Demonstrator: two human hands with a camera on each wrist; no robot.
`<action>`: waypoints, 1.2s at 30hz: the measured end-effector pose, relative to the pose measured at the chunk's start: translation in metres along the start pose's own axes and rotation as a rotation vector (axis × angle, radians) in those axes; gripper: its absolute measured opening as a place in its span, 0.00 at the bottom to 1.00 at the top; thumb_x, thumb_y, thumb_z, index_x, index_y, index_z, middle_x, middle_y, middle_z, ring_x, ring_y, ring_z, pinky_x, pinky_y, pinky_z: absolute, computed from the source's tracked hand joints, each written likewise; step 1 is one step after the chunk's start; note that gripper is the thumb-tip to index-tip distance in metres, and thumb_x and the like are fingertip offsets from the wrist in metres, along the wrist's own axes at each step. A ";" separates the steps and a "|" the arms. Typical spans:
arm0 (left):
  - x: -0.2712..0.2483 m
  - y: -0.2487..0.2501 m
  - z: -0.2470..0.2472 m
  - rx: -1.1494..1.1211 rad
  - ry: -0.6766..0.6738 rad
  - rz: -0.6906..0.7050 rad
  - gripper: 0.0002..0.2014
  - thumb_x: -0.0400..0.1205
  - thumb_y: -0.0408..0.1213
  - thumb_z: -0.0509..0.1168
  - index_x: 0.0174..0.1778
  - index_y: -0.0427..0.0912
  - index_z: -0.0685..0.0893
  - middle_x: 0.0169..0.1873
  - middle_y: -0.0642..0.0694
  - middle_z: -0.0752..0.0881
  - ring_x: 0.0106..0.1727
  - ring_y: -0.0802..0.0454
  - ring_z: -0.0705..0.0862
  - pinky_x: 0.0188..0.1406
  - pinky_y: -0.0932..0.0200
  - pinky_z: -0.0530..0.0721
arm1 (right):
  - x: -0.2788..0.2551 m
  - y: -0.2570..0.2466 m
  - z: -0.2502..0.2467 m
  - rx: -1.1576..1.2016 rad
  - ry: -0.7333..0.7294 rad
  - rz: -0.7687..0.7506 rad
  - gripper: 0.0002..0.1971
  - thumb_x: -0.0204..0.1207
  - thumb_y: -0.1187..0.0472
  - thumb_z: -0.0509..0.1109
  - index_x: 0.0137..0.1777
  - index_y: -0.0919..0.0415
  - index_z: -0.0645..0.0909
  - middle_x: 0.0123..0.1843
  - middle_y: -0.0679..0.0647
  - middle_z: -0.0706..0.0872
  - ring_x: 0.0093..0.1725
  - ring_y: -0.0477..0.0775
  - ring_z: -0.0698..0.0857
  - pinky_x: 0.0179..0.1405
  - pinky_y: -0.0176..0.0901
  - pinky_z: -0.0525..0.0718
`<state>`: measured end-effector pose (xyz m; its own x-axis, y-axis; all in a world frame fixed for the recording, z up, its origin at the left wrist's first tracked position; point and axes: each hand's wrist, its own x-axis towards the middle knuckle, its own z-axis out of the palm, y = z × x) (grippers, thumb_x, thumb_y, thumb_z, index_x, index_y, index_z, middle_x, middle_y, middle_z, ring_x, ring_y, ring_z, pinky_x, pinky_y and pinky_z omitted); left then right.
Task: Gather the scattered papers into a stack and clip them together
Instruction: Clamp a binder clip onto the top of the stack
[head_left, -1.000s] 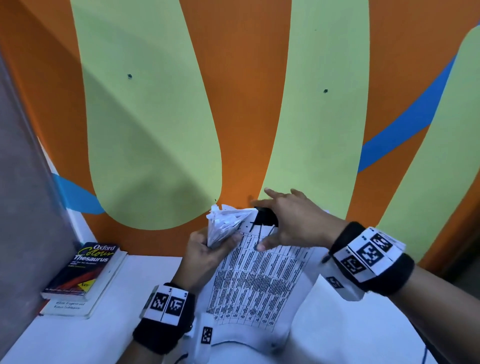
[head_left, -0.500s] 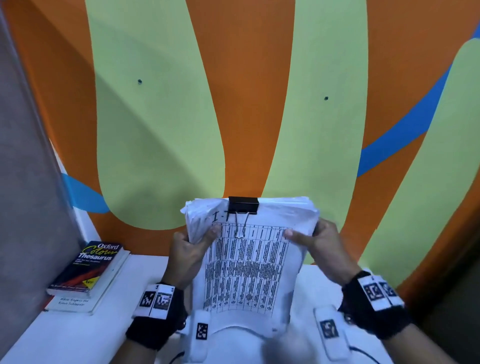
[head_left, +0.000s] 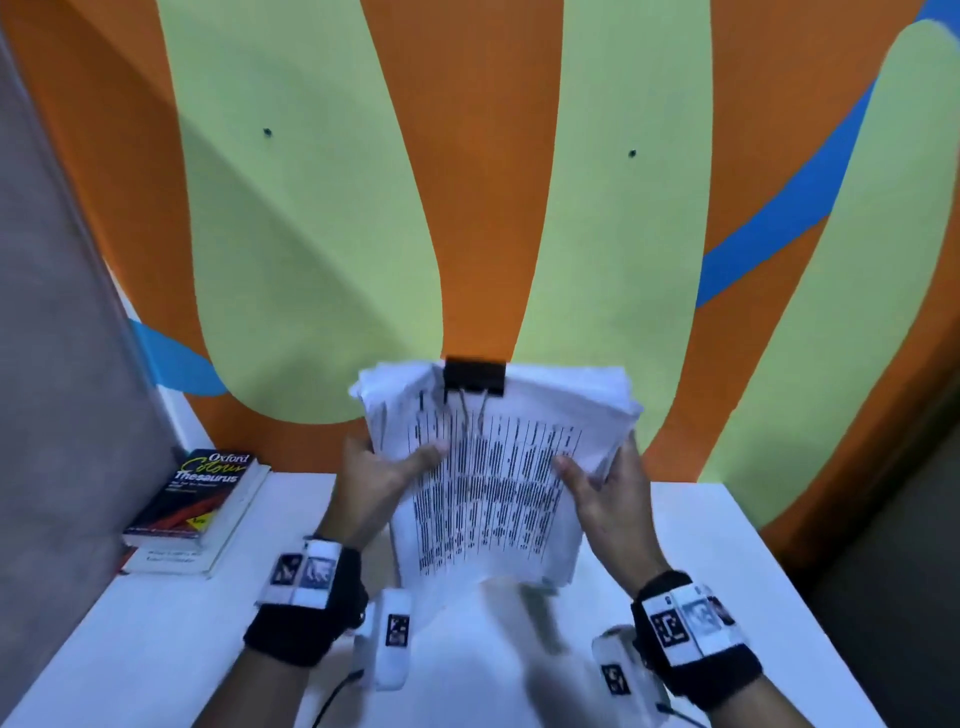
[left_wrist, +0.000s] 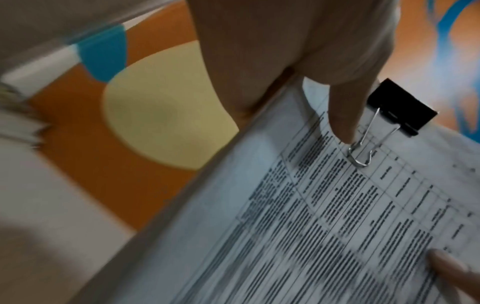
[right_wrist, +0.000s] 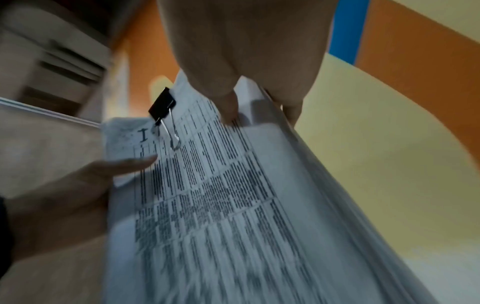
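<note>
A thick stack of printed papers (head_left: 493, 483) is held upright above the white table (head_left: 156, 623), its bottom edge near the tabletop. A black binder clip (head_left: 474, 375) (left_wrist: 402, 107) (right_wrist: 162, 106) sits on the top edge, left of centre, its wire handle folded down on the front sheet. My left hand (head_left: 384, 473) grips the stack's left side, thumb on the front page. My right hand (head_left: 597, 483) grips the right side, thumb in front and fingers behind. The top left corner of the papers is crumpled.
Two books, the upper one an Oxford Colour Thesaurus (head_left: 200, 493), lie at the table's back left. A grey panel (head_left: 62, 364) stands on the left. An orange, green and blue painted wall (head_left: 467, 182) rises right behind the table.
One second ago my right hand pressed the clip onto the top edge. It then moved to the stack's right side, and both hands lifted the clipped stack upright.
</note>
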<state>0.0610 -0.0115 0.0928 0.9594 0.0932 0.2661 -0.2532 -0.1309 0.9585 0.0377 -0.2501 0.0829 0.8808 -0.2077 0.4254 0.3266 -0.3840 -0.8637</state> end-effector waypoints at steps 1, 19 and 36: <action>-0.010 -0.015 0.002 0.012 -0.035 -0.054 0.42 0.54 0.65 0.80 0.57 0.39 0.84 0.53 0.46 0.90 0.57 0.49 0.88 0.58 0.51 0.85 | -0.011 0.014 0.003 0.007 -0.057 0.067 0.22 0.75 0.62 0.74 0.66 0.56 0.70 0.44 0.55 0.87 0.44 0.43 0.87 0.45 0.51 0.84; -0.070 -0.076 0.007 0.134 -0.123 -0.235 0.06 0.74 0.37 0.75 0.43 0.42 0.87 0.33 0.51 0.91 0.39 0.55 0.90 0.35 0.65 0.83 | -0.084 0.072 0.018 -0.100 -0.192 0.372 0.17 0.83 0.66 0.62 0.69 0.65 0.64 0.36 0.49 0.69 0.37 0.48 0.73 0.45 0.44 0.72; -0.093 -0.125 0.002 0.592 -0.344 -0.472 0.53 0.70 0.53 0.76 0.82 0.44 0.49 0.81 0.42 0.61 0.80 0.43 0.64 0.78 0.48 0.65 | -0.097 0.095 0.024 -0.557 -0.653 0.493 0.46 0.68 0.53 0.76 0.81 0.51 0.52 0.79 0.62 0.55 0.77 0.66 0.61 0.73 0.57 0.71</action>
<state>0.0034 -0.0054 -0.0516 0.9570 -0.0260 -0.2891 0.2008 -0.6600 0.7240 -0.0083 -0.2453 -0.0473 0.9457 0.0148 -0.3247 -0.1875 -0.7911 -0.5822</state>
